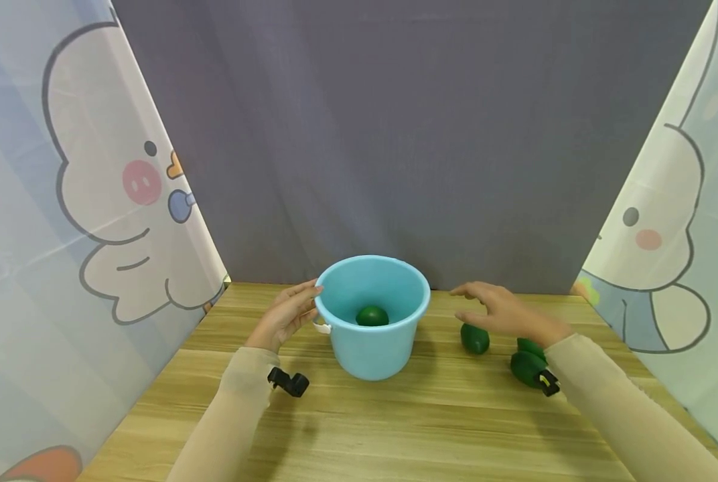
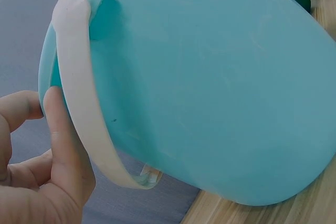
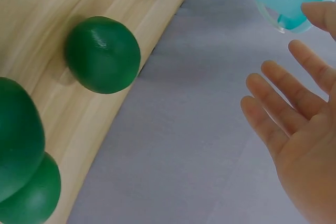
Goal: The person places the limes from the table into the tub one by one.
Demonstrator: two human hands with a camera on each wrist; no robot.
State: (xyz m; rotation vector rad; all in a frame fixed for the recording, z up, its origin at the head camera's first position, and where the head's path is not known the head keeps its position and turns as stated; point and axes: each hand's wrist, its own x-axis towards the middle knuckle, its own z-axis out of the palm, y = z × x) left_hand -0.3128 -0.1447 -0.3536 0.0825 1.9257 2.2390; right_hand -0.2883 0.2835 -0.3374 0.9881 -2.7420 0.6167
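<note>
A light blue bucket stands upright on the wooden table, with a dark green, smooth oval fruit inside at the bottom. My left hand is at the bucket's left rim; in the left wrist view its thumb and a finger pinch the rim beside the white handle. To the right of the bucket, my right hand hovers with fingers extended and nothing in it. Just below it lies another green fruit. In the right wrist view the palm faces the camera, apart from that fruit.
Two more green fruits lie together under the right wrist, partly hidden by a black wrist camera. Behind the wooden table hangs a grey cloth. Cartoon-printed curtains flank both sides.
</note>
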